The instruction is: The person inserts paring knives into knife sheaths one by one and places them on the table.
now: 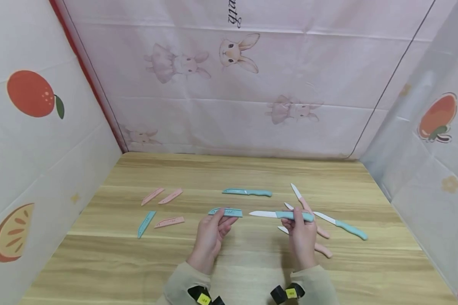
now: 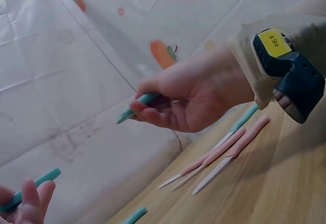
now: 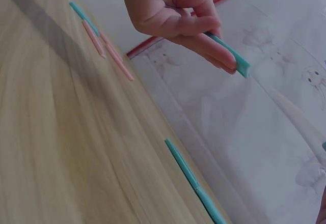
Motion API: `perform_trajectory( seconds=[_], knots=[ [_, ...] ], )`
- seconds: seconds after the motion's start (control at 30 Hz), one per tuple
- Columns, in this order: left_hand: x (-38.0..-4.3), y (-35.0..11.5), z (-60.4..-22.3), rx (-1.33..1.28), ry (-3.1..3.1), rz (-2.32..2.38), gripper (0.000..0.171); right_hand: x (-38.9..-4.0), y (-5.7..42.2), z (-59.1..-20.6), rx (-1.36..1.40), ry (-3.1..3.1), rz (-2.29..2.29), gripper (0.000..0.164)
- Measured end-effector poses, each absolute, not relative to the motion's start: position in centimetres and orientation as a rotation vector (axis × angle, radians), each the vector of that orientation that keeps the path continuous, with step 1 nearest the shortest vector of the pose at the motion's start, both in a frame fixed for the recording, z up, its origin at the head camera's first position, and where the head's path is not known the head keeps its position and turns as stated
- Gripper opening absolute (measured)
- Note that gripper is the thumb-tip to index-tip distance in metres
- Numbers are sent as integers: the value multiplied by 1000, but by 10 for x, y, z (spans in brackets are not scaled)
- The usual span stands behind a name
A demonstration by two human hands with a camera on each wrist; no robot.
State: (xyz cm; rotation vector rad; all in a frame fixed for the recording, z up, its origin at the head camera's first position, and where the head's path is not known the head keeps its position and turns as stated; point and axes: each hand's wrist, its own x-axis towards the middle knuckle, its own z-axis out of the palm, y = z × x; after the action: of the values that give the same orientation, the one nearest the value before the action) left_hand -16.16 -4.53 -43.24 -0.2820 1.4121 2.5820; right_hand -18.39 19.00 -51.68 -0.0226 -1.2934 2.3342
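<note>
In the head view my left hand (image 1: 210,237) pinches a teal knife sheath (image 1: 234,212) between thumb and fingers, above the table. Facing it, a paring knife with a teal handle (image 1: 282,214) is held by my right hand (image 1: 303,237), thumb on top of the handle. Its white blade (image 1: 262,214) points left at the sheath's end, with a small gap between them. The right wrist view shows the held sheath (image 3: 229,53) end-on past the fingertips. Part of the knife's handle is hidden in my right hand.
Behind the hands lies a sheathed teal knife (image 1: 257,192). Three pink sheaths (image 1: 169,221) and a teal sheath (image 1: 146,224) lie at left. To the right, a teal-handled knife (image 1: 351,229) and pink-handled knives (image 1: 323,250) lie with bare blades, partly under my right hand. Printed curtains surround the wooden table (image 1: 110,262).
</note>
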Motion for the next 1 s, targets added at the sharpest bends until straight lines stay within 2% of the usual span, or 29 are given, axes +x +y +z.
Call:
perform_trajectory(
  seconds=[0.17,0.37,0.6,0.77,1.0],
  knots=[
    [-161,-44,-433,-271,1444,2565,36,-186,183,-516,-73,-1309,2326,26],
    [-158,-42,-432,-278,1432,2547,34,-186,180,-519,-85,-1361,2327,27],
    [-157,-41,-433,-277,1378,2556,39,-185,177,-517,-108,-1417,2348,29],
    [-157,-41,-434,-308,1334,2560,35,-183,172,-518,-151,-1448,2355,39],
    [-154,-40,-433,-338,1307,2574,34,-181,160,-521,-174,-1436,2363,32]
  ],
)
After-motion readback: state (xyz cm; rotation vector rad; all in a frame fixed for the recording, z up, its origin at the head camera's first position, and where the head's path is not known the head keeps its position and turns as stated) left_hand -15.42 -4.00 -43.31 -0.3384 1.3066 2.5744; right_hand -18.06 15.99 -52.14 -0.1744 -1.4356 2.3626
